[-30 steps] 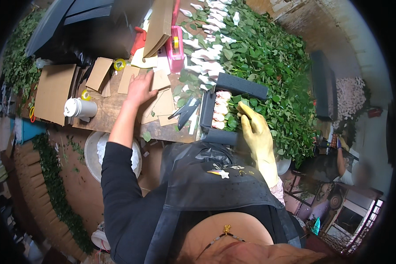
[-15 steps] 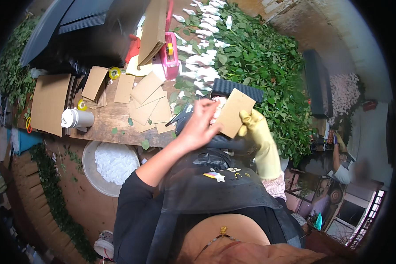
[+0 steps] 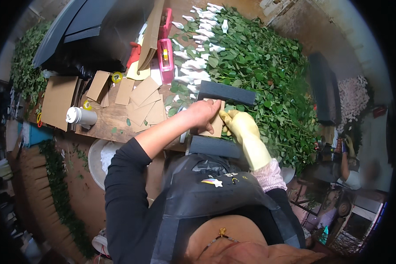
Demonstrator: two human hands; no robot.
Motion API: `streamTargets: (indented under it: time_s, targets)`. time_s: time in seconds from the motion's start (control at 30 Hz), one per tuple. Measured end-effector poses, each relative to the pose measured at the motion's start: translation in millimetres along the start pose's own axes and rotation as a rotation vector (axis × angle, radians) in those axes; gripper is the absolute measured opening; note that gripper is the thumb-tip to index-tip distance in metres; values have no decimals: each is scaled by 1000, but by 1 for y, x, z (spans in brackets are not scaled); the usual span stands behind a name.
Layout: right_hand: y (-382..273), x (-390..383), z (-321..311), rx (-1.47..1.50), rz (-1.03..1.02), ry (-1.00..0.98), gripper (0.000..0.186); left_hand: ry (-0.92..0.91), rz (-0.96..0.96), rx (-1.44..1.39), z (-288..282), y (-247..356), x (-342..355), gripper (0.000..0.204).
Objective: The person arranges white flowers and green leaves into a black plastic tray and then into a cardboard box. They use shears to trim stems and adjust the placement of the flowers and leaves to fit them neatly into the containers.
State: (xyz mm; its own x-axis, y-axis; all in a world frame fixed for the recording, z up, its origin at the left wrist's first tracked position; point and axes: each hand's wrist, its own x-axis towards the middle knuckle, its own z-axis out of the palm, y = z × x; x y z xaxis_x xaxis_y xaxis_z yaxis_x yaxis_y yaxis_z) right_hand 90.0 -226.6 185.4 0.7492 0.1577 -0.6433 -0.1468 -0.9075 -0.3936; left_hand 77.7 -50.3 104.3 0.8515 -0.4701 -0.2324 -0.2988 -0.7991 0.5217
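A small tan cardboard piece (image 3: 218,121) lies between two strips of dark corrugated sheet, the far strip (image 3: 226,92) and the near strip (image 3: 213,146). My bare left hand (image 3: 203,115) is closed over the cardboard's left part, fingers bent on its face. At the right edge is my right hand (image 3: 243,126) in a long pale yellow rubber glove, its fingers curled against the cardboard. What lies under the cardboard is hidden.
Leafy green stems (image 3: 268,97) with white-wrapped heads (image 3: 198,64) cover the table's right side. Loose cardboard pieces (image 3: 144,91), a white lidded cup (image 3: 81,117) and a pink tape dispenser (image 3: 166,66) stand left. A white tub (image 3: 94,165) is below. Another person (image 3: 350,169) works far right.
The cardboard has gone from raised and tilted to lower between the dark strips, covering the pale pink blooms. My left hand has moved onto it; my right hand has shifted left.
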Motion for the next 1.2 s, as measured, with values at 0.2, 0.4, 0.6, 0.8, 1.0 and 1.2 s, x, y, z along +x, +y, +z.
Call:
streamTargets:
  time_s: [0.2, 0.4, 0.6, 0.8, 1.0, 1.2]
  targets:
    - [97, -49, -11, 277, -49, -606, 41, -147, -56, 9, -16, 12, 12, 97]
    - [188, -21, 63, 47, -185, -259, 35, -227, -137, 2, -27, 20, 16, 104]
    - [70, -47, -6, 80, -1328, 469, 56, -110, -77, 43, -10, 9, 13, 90]
    - [59, 40, -10, -108, -765, 268, 33, -247, -207, -40, -23, 0, 35, 55]
    - [52, 48, -7, 33, -419, 164, 40, 251, 420, 395, -4, 7, -7, 34]
    - [33, 28, -12, -246, -650, 427, 30, 529, 446, 321, 53, -13, -28, 47]
